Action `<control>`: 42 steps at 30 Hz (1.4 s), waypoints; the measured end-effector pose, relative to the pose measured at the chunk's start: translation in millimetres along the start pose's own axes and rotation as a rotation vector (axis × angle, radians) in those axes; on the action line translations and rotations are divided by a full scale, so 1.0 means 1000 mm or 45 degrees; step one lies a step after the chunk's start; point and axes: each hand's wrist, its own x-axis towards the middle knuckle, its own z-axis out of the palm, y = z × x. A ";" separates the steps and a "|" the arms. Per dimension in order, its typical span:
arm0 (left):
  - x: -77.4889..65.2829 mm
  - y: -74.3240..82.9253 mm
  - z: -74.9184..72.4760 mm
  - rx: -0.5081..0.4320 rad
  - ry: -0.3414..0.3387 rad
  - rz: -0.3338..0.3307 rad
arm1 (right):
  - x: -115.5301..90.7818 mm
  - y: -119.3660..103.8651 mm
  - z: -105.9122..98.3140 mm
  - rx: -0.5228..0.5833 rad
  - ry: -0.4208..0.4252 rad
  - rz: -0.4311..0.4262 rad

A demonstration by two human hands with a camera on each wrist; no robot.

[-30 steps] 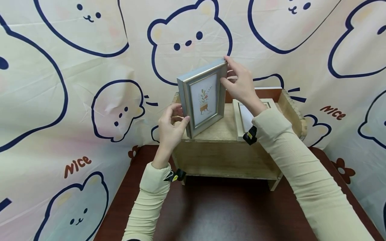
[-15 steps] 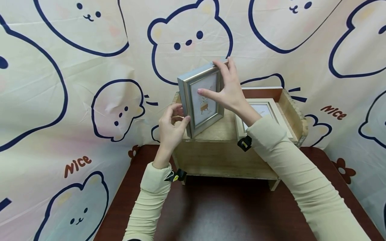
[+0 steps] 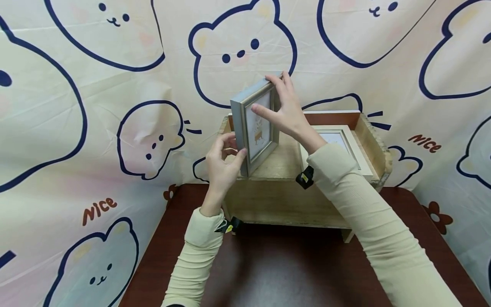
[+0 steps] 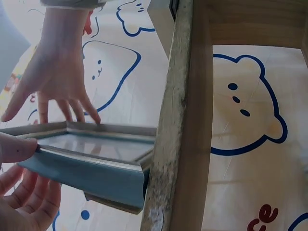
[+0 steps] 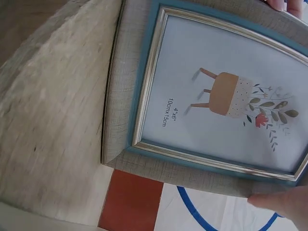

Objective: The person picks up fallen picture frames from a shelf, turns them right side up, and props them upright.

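A picture frame (image 3: 256,123), blue-grey with a silvery inner edge, stands upright on the left part of a small wooden shelf (image 3: 284,167), turned at an angle. Its print of a plant in a legged pot shows clearly in the right wrist view. My left hand (image 3: 224,164) pinches the frame's left side, thumb in front and fingers behind. Along the frame's top far corner lie the fingertips of my right hand (image 3: 285,104), its thumb spread out before the print. From the left wrist view, the right hand (image 4: 62,72) has straight, spread fingers at the frame's far edge.
A cream picture frame (image 3: 341,140) lies flat on the shelf's right part, partly hidden by the right forearm. Raised wooden sides (image 3: 371,147) bound the shelf, which stands on a dark red-brown table (image 3: 276,273). A bear-patterned cloth (image 3: 153,81) hangs close behind.
My right hand has shifted left along the frame's top, its thumb leaving the right edge and spreading before the print. The frame has turned slightly, its left side moving a little right with my left hand.
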 end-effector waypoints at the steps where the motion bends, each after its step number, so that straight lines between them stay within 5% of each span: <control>1: 0.000 0.000 0.001 0.002 0.008 -0.004 | 0.001 0.000 0.000 0.004 -0.006 -0.001; 8: -0.003 0.006 0.007 0.035 0.073 -0.001 | 0.001 -0.002 0.003 -0.087 -0.025 -0.111; 14: -0.004 0.000 0.008 0.070 0.085 0.066 | -0.006 -0.013 0.011 -0.190 0.061 -0.261; 25: 0.006 -0.010 -0.004 -0.212 -0.234 -0.072 | -0.009 -0.023 0.016 -0.230 0.164 -0.352; 34: 0.008 -0.003 -0.002 -0.166 -0.295 -0.115 | -0.001 -0.019 0.000 -0.108 -0.097 -0.317; 42: 0.003 0.032 0.016 -0.098 -0.165 -0.045 | 0.005 -0.011 -0.010 0.181 -0.218 -0.390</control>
